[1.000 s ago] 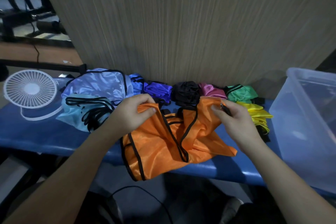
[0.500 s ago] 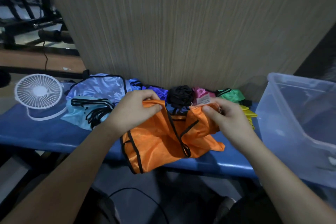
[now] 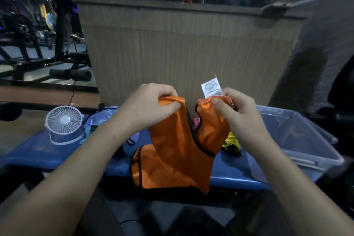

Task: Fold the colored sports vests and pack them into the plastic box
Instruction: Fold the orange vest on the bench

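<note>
I saw the orange vest with black trim hanging upright, lifted by its two shoulder straps, white label sticking up at the right strap, hem draped on the blue bench. Yellow vest lay crumpled just behind it, pink vest showed through the neck gap. Clear plastic box sat at right, open.

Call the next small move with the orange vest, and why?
Probably bring the two shoulders together: left hand and right hand each pinch one strap of the orange vest, which hangs unfolded over the blue bench.
</note>
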Tool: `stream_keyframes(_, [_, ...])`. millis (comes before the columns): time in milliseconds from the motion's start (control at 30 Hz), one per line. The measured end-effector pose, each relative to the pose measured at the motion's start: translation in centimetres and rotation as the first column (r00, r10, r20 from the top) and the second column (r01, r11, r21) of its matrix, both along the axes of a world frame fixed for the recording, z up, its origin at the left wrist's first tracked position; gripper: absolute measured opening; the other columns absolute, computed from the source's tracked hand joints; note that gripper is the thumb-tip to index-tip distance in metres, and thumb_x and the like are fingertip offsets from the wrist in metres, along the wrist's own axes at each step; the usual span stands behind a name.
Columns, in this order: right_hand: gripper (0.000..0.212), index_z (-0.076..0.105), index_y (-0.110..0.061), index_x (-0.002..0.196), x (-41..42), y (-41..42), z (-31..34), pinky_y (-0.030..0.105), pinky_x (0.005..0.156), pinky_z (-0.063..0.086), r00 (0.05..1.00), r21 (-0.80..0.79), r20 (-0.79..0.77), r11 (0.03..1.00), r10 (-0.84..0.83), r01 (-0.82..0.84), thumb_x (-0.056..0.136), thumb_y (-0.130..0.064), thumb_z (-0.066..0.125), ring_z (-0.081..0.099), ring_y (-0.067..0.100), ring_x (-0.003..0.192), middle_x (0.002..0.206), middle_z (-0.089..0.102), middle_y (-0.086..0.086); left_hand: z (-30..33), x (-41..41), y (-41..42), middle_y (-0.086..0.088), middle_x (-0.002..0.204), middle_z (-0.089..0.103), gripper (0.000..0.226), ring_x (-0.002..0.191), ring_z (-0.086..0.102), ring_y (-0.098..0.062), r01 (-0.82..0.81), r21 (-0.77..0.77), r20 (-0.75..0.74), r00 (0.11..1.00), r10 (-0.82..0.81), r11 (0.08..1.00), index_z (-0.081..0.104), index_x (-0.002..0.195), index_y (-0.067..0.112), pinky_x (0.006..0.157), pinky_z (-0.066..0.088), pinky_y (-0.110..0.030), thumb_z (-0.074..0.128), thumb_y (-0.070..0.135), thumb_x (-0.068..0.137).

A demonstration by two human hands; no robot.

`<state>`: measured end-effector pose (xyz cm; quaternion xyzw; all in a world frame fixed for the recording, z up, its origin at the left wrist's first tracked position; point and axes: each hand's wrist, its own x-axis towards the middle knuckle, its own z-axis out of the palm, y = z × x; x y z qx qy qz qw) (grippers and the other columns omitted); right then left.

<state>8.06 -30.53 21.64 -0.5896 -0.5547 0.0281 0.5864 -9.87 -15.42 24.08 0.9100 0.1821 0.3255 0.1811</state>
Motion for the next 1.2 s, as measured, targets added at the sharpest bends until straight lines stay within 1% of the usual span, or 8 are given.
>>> stream_keyframes(133, [0.019,0.063,-0.003,0.084,-2.7,-3.2,4.1,0.033,0.063,0.040,0.994,0.128,0.102,0.992,-0.026,0.013,0.095,-0.017,0.061,0.053,0.027,0.070,0.078,0.059,0.017,4.0,-2.1,-3.8,0.009,0.082,0.071,0.018,0.082,0.063,-0.002,0.027,0.103,0.069,0.997,-0.034,0.994,0.071,0.084,0.026,0.069,0.044,-0.014,0.061,0.042,0.082])
stream_keyframes(233, [0.016,0.067,-0.025,0.085,-4.5,-4.8,6.7,0.032,0.069,0.047,0.987,0.219,0.148,0.975,-0.059,0.026,0.097,-0.015,0.061,0.059,0.008,0.075,0.079,0.065,-0.007,6.6,-3.5,-5.5,0.011,0.083,0.069,0.013,0.082,0.059,-0.002,0.016,0.151,0.125,0.992,-0.035,0.988,0.070,0.087,0.027,0.067,0.040,-0.013,0.063,0.037,0.087])
stream_keyframes(333, [0.016,0.066,-0.028,0.088,-5.1,-5.3,8.1,0.035,0.075,0.052,0.987,0.233,0.146,0.972,-0.072,0.036,0.098,-0.017,0.061,0.064,0.007,0.083,0.085,0.068,-0.009,7.8,-4.2,-5.7,0.014,0.083,0.068,0.006,0.080,0.060,-0.001,-0.018,0.163,0.138,0.990,-0.005,0.986,0.070,0.090,0.027,0.065,0.037,-0.004,0.065,0.028,0.092])
stream_keyframes(433, [0.010,0.069,-0.024,0.094,-4.6,-4.9,8.1,0.037,0.081,0.054,0.987,0.196,0.116,0.976,-0.116,0.092,0.098,-0.019,0.061,0.066,0.009,0.089,0.091,0.071,-0.007,7.7,-4.3,-4.8,0.017,0.083,0.067,0.008,0.082,0.058,0.006,-0.037,0.145,0.126,0.992,0.019,0.989,0.068,0.088,0.032,0.067,0.039,-0.013,0.065,0.027,0.093])
stream_keyframes(633, [0.008,0.074,-0.022,0.098,-1.2,-2.2,5.2,0.049,0.086,0.055,0.981,0.007,0.067,0.983,-0.185,0.185,0.094,-0.025,0.068,0.069,0.017,0.091,0.093,0.074,-0.002,5.1,-3.0,-0.4,0.011,0.095,0.067,0.006,0.091,0.058,-0.008,-0.121,0.111,0.025,0.993,0.119,0.986,0.070,0.097,0.031,0.068,0.039,-0.022,0.064,0.030,0.095])
stream_keyframes(800, [0.014,0.070,-0.018,0.102,3.6,0.4,2.1,0.049,0.088,0.054,0.924,-0.058,0.148,0.930,-0.352,0.364,0.096,-0.029,0.063,0.065,0.011,0.093,0.098,0.070,-0.001,1.4,-1.7,4.9,0.007,0.093,0.069,0.005,0.090,0.062,-0.015,-0.223,0.076,-0.080,0.970,0.229,0.972,0.070,0.089,0.034,0.074,0.046,-0.032,0.065,0.033,0.091])
stream_keyframes(933, [0.020,0.067,-0.012,0.101,7.2,2.6,-0.8,0.050,0.082,0.053,0.874,-0.090,0.193,0.879,-0.445,0.468,0.097,-0.030,0.060,0.065,0.019,0.088,0.092,0.069,0.004,-1.1,-0.6,8.1,0.009,0.089,0.069,0.010,0.088,0.063,-0.018,-0.304,0.042,-0.171,0.936,0.307,0.952,0.068,0.081,0.036,0.077,0.055,-0.039,0.062,0.038,0.089])
stream_keyframes(1200, [0.017,0.066,-0.009,0.099,12.1,5.8,-4.9,0.042,0.073,0.050,0.807,-0.133,0.236,0.805,-0.541,0.579,0.098,-0.025,0.061,0.063,0.026,0.083,0.086,0.068,0.006,-5.0,0.8,13.5,0.001,0.095,0.068,0.017,0.095,0.062,-0.027,-0.390,0.010,-0.238,0.893,0.381,0.921,0.067,0.082,0.026,0.076,0.047,-0.035,0.063,0.041,0.089])
